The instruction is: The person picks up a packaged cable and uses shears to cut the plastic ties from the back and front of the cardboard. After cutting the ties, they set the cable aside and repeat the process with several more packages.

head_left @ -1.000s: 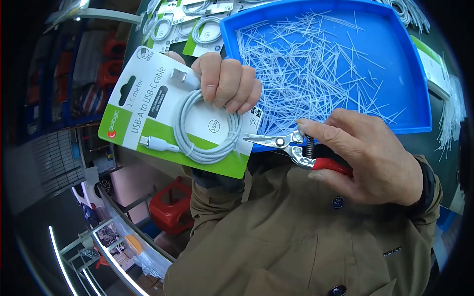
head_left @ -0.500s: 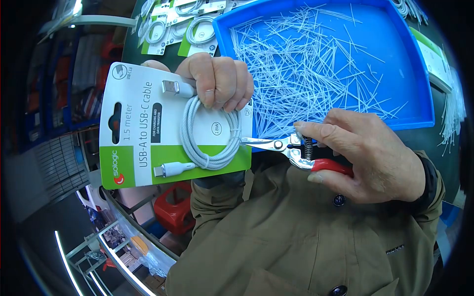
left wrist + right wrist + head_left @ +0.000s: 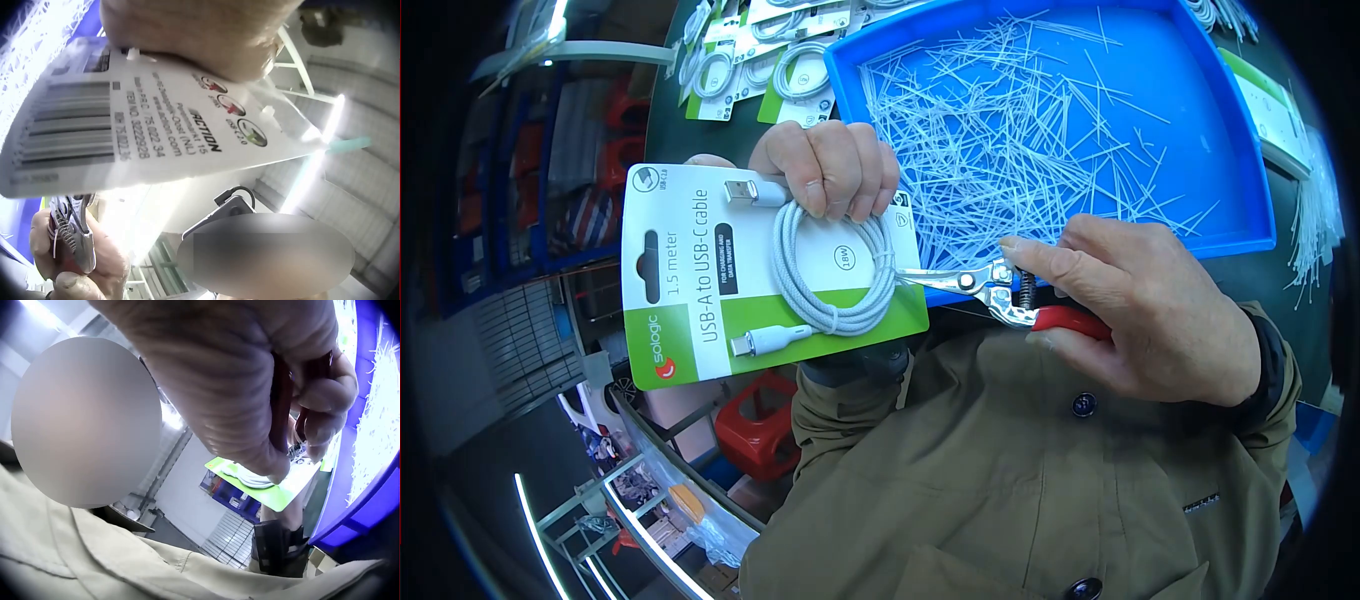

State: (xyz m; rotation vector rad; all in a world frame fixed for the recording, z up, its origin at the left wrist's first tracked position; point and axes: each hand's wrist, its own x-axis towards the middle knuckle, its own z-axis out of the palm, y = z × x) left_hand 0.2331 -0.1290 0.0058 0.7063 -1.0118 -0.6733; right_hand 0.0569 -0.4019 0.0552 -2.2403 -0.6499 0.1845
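In the head view the left hand grips the upper edge of a white and green cable card, its fingers curled over the front. A coiled pale cable is fastened on the card, with a tie at its right side and another at its bottom. The right hand holds red-handled snips, whose tips meet the coil's right side near the tie. The left wrist view shows the card's printed back and the snips beside it. Dark red handles lie inside the right hand in the right wrist view.
A blue tray full of cut white strips lies beyond the hands. More carded cables are at the back left. At the right are a stack of cards and a bundle of white ties.
The left hand has turned the card more upright and lowered it slightly. The snips' tips, earlier at the card's right edge, now lie over it at the coil. The right hand has barely moved.
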